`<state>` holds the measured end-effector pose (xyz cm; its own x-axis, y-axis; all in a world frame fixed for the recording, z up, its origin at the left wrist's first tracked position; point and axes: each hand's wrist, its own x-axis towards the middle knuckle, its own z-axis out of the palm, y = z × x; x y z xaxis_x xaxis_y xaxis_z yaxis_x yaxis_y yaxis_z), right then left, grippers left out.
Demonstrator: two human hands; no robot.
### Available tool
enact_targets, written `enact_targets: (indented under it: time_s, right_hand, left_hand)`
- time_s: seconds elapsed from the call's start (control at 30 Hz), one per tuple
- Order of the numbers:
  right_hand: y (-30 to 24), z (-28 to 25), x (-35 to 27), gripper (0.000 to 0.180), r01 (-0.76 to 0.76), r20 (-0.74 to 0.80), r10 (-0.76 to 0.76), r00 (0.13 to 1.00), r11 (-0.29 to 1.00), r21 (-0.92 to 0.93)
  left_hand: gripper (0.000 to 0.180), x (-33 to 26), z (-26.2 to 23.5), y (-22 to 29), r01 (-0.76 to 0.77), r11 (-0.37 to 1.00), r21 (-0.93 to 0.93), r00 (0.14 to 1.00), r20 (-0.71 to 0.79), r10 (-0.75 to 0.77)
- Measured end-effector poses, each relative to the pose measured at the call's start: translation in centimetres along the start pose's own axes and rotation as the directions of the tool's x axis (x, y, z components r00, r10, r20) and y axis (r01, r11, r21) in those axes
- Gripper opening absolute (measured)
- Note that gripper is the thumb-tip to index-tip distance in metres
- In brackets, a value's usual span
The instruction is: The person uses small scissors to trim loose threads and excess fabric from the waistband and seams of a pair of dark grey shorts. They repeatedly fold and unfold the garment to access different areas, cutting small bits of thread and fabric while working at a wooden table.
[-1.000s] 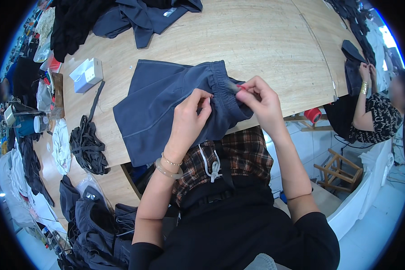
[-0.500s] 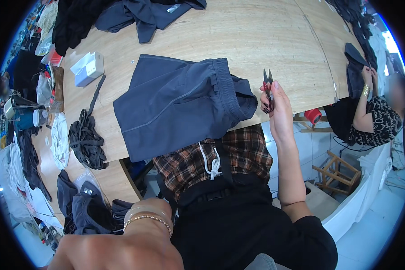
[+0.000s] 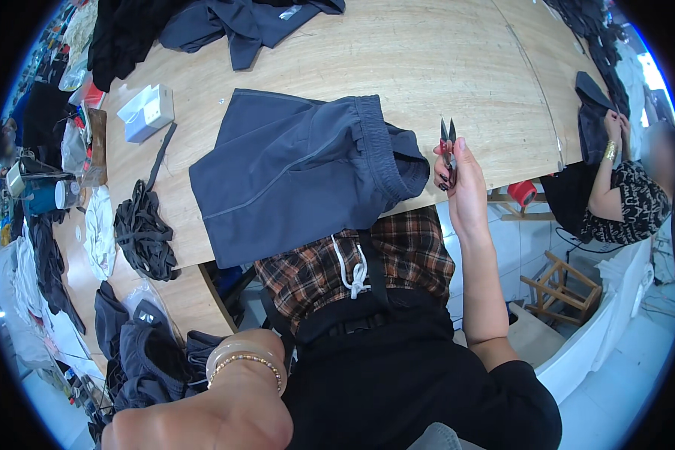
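I have the right hand (image 3: 466,178) closed in a grip, thumb (image 3: 460,148) upright beside its curled fingers (image 3: 441,169). Below those fingers the wrist (image 3: 469,223) and right forearm (image 3: 484,266) run down to a bent elbow (image 3: 495,349). Well apart, lower left of them, hangs my left hand (image 3: 262,340) (its own fingers are hidden from me), the left forearm (image 3: 217,412) close to the lens.

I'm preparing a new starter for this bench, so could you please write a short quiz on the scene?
1. What does the right grip hold: (a) a white drawstring, (b) small scissors, or (c) a wooden stool?
2. True or false: the white-and-blue box lies to the left of the dark garment.
3. Fill in the gap: the garment's gathered waistband faces the picture's ____ side.

Key: 1. b; 2. true; 3. right.
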<state>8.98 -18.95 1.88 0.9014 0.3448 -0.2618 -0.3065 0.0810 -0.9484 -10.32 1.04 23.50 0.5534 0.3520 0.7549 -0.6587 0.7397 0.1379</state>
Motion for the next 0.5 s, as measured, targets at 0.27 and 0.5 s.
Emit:
enact_targets:
  time_s: [0.27, 0.5]
  right_hand:
    - [0.0, 0.4, -0.2, 0.044, -0.006, -0.013, 0.006, 1.000, 1.000, -0.003]
    - [-0.1, 0.2, -0.1, 0.045, -0.021, -0.010, 0.021, 1.000, 1.000, 0.014]
  left_hand:
    - [0.038, -0.7, 0.6, 2.7, 0.117, 0.975, 0.189, 0.992, -0.066, -0.106]
    - [0.044, -0.8, -0.2, 0.7, 0.125, 0.987, 0.099, 0.990, -0.085, -0.117]
